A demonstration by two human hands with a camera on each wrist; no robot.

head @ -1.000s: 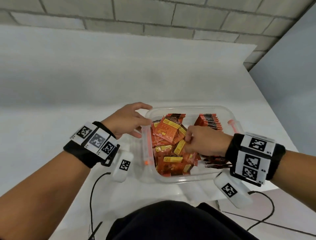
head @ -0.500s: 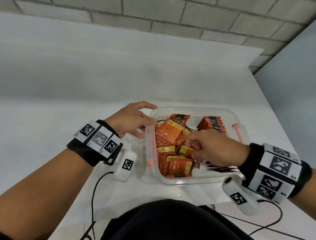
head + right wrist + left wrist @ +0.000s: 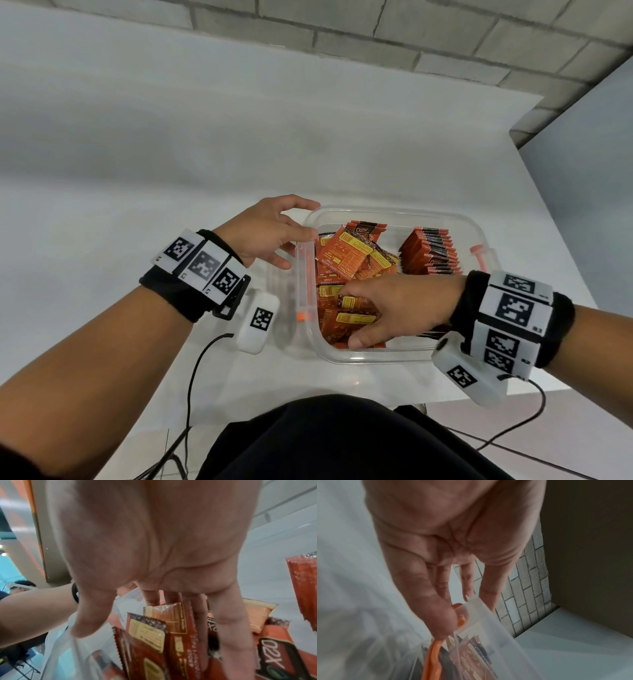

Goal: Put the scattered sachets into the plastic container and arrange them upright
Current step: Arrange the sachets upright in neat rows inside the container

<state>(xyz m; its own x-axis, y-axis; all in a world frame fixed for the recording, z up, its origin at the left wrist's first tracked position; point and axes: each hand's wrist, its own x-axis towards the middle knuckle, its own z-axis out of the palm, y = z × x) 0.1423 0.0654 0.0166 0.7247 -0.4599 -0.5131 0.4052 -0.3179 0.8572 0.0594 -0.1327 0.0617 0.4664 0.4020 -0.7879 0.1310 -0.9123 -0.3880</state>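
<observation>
A clear plastic container [image 3: 394, 359] sits at the white table's near edge. A neat upright row of orange sachets [image 3: 430, 253] stands at its far right. Several loose sachets [image 3: 346, 257] lie jumbled in its left half. My right hand [image 3: 394, 308] is inside the container, fingers spread and straight over the loose pile, thumb by the near wall. In the right wrist view several sachets [image 3: 149, 635] stand on edge between thumb and fingers. My left hand [image 3: 298, 236] rests relaxed against the left rim, its thumb touching the orange latch seal [image 3: 460, 619].
The white table [image 3: 171, 205] stretches left and back to a white panel and a block wall [image 3: 445, 41]. The table's right edge [image 3: 561, 240] lies just beyond the container. Cables [image 3: 195, 377] hang from the wrist units over the near edge.
My right hand has gone from a curled pinch on a sachet to spread fingers, and it has slid toward the container's near left. The left hand stays at the rim.
</observation>
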